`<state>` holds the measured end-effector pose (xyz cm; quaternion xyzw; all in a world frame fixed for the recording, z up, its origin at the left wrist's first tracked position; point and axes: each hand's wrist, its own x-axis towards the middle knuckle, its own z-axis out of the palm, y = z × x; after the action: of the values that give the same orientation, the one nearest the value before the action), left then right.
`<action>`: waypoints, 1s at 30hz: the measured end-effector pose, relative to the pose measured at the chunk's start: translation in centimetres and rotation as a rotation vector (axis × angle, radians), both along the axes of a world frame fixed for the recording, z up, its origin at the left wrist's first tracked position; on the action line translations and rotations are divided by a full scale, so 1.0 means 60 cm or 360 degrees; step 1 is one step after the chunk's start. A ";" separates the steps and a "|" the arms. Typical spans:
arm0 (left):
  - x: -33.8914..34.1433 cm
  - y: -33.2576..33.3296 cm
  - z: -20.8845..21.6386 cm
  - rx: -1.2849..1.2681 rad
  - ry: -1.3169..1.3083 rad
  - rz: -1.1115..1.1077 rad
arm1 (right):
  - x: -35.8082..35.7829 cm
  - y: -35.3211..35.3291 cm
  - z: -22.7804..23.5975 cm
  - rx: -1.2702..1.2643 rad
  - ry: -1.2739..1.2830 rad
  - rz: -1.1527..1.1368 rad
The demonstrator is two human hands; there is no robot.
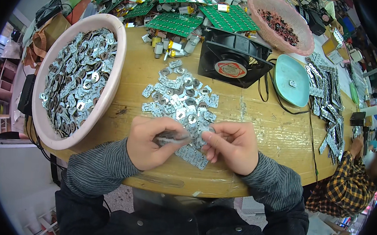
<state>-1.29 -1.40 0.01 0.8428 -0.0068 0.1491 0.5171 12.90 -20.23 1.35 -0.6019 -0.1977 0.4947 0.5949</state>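
Note:
My left hand is closed around a small blurred stack of flat greyish boards. Between the thumb and fingers of my right hand is a small silvery circuit board, partly hidden by the fingertips. Just beyond both hands lies a loose pile of small circuit boards, pale blue-grey, many with a dark round part. Beneath the hands, near the table's front edge, rests an unbroken panel of such boards.
A pink basin heaped with small boards stands at left. Behind the pile are a black fan, green circuit panels and small motors. To the right lie a turquoise tray, board strips and cables. A person in a checked sleeve works there.

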 end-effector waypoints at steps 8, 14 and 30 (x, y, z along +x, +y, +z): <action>0.004 0.013 -0.005 0.0283 -0.0371 -0.0177 | -0.008 -0.004 0.005 0.0041 -0.0399 0.0136; 0.000 0.014 -0.010 0.0456 -0.0506 -0.0180 | -0.009 -0.002 0.009 0.0063 -0.0492 0.0153; 0.002 0.019 -0.002 0.0608 -0.0577 -0.0281 | -0.005 -0.004 0.005 0.0117 -0.0602 0.0174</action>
<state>-1.18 -0.24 -0.10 0.8807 -0.2005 0.2479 0.3502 12.60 -20.50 1.66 -0.6503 -0.3562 0.3969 0.5411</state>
